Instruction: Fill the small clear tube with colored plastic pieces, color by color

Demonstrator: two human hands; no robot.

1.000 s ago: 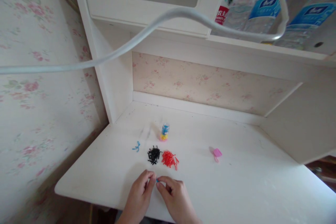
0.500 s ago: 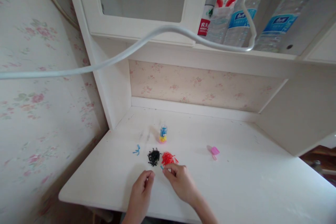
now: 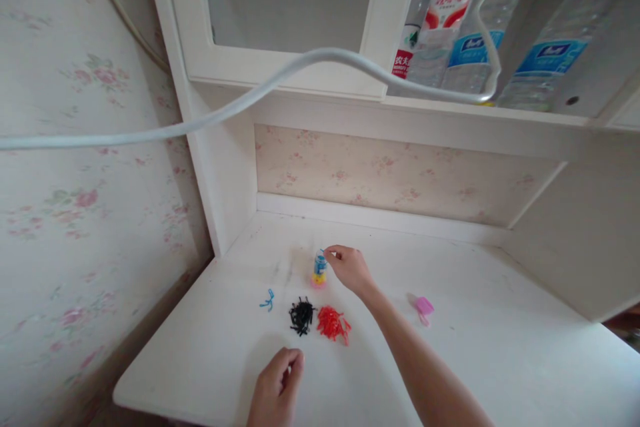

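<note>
My right hand [image 3: 345, 265] is closed in a pinch on a small blue band [image 3: 323, 251], right at the mouth of a small clear bottle [image 3: 320, 268]. Blue, yellow and pink layers show in that bottle, which stands upright. My left hand [image 3: 280, 380] is curled closed near the front of the table; anything inside its fingers is hidden. Beyond it lie a pile of small black bands [image 3: 301, 316] and, just to the right, a pile of red bands [image 3: 333, 323]. A few loose blue bands [image 3: 269, 300] rest left of the black pile.
A small pink piece [image 3: 424, 307] lies on the white table [image 3: 480, 360] to the right. Overhead, a white cable [image 3: 300, 60] crosses in front of the cabinet [image 3: 290, 77]. Several plastic bottles [image 3: 447, 13] stand on the shelf. Flowered wallpaper [image 3: 75, 213] covers the left wall.
My right hand has moved forward with the small blue band, from beside the red pile to the bottle's mouth. My left hand stays closed near the front. The camera view has shifted slightly.
</note>
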